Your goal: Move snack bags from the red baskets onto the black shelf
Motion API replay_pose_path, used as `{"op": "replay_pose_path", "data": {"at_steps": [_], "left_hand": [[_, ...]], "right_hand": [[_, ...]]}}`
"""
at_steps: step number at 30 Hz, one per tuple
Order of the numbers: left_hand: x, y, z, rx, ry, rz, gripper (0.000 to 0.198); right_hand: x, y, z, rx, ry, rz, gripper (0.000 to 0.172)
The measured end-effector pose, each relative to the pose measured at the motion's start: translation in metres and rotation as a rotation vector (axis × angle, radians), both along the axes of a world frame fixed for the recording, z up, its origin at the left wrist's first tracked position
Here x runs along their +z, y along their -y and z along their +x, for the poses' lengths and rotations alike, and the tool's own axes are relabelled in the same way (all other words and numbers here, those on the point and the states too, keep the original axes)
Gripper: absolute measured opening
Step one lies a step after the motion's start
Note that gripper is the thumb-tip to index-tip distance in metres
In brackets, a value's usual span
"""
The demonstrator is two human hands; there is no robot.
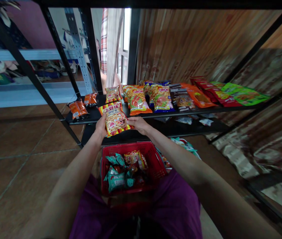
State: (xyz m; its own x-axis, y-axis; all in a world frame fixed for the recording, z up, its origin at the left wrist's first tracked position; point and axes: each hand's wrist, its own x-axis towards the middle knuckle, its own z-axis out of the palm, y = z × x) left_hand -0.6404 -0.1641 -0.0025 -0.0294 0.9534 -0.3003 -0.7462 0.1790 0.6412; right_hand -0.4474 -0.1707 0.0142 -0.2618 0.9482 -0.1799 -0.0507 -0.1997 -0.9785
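Observation:
Between my two hands is a yellow and red striped snack bag (115, 119), its printed front facing me, at the front edge of the black shelf (96, 116). My left hand (101, 124) grips its left side. My right hand (139, 124) pinches its lower right edge. Just behind it on the shelf stands a similar smaller-looking bag (113, 94). To the right are a yellow and orange snack bag (138, 100) and a yellow and blue one (161, 98). Orange packets (78, 109) lie to the left.
Below my hands a red basket (155, 159) holds several teal packets (116, 181) and striped bags. Further right on the shelf lie brown, orange, red and green bags (245, 94). Black uprights (56, 63) frame the rack. A lower shelf carries small clear packets (184, 120).

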Motion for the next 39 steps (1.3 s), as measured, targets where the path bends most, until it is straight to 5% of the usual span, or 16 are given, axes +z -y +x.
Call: {"op": "replay_pose_path", "data": {"at_steps": [5, 10, 15, 23, 39], "left_hand": [[0.013, 0.028, 0.000, -0.052, -0.085, 0.042, 0.044], [0.004, 0.055, 0.001, -0.059, -0.246, 0.052, 0.026], [-0.005, 0.065, 0.017, 0.110, -0.225, 0.055, 0.004], [-0.001, 0.081, 0.034, 0.362, -0.106, 0.151, 0.010], [0.001, 0.091, 0.026, 0.237, -0.192, 0.165, 0.013]], "right_hand": [[-0.002, 0.007, -0.003, -0.162, -0.036, 0.003, 0.009], [0.000, 0.003, -0.006, -0.263, -0.090, 0.044, 0.010], [0.003, 0.003, -0.011, -0.280, -0.070, 0.027, 0.007], [0.021, 0.003, -0.020, -0.258, -0.063, -0.032, 0.013], [0.029, 0.024, -0.020, -0.271, -0.148, 0.054, 0.005]]}}
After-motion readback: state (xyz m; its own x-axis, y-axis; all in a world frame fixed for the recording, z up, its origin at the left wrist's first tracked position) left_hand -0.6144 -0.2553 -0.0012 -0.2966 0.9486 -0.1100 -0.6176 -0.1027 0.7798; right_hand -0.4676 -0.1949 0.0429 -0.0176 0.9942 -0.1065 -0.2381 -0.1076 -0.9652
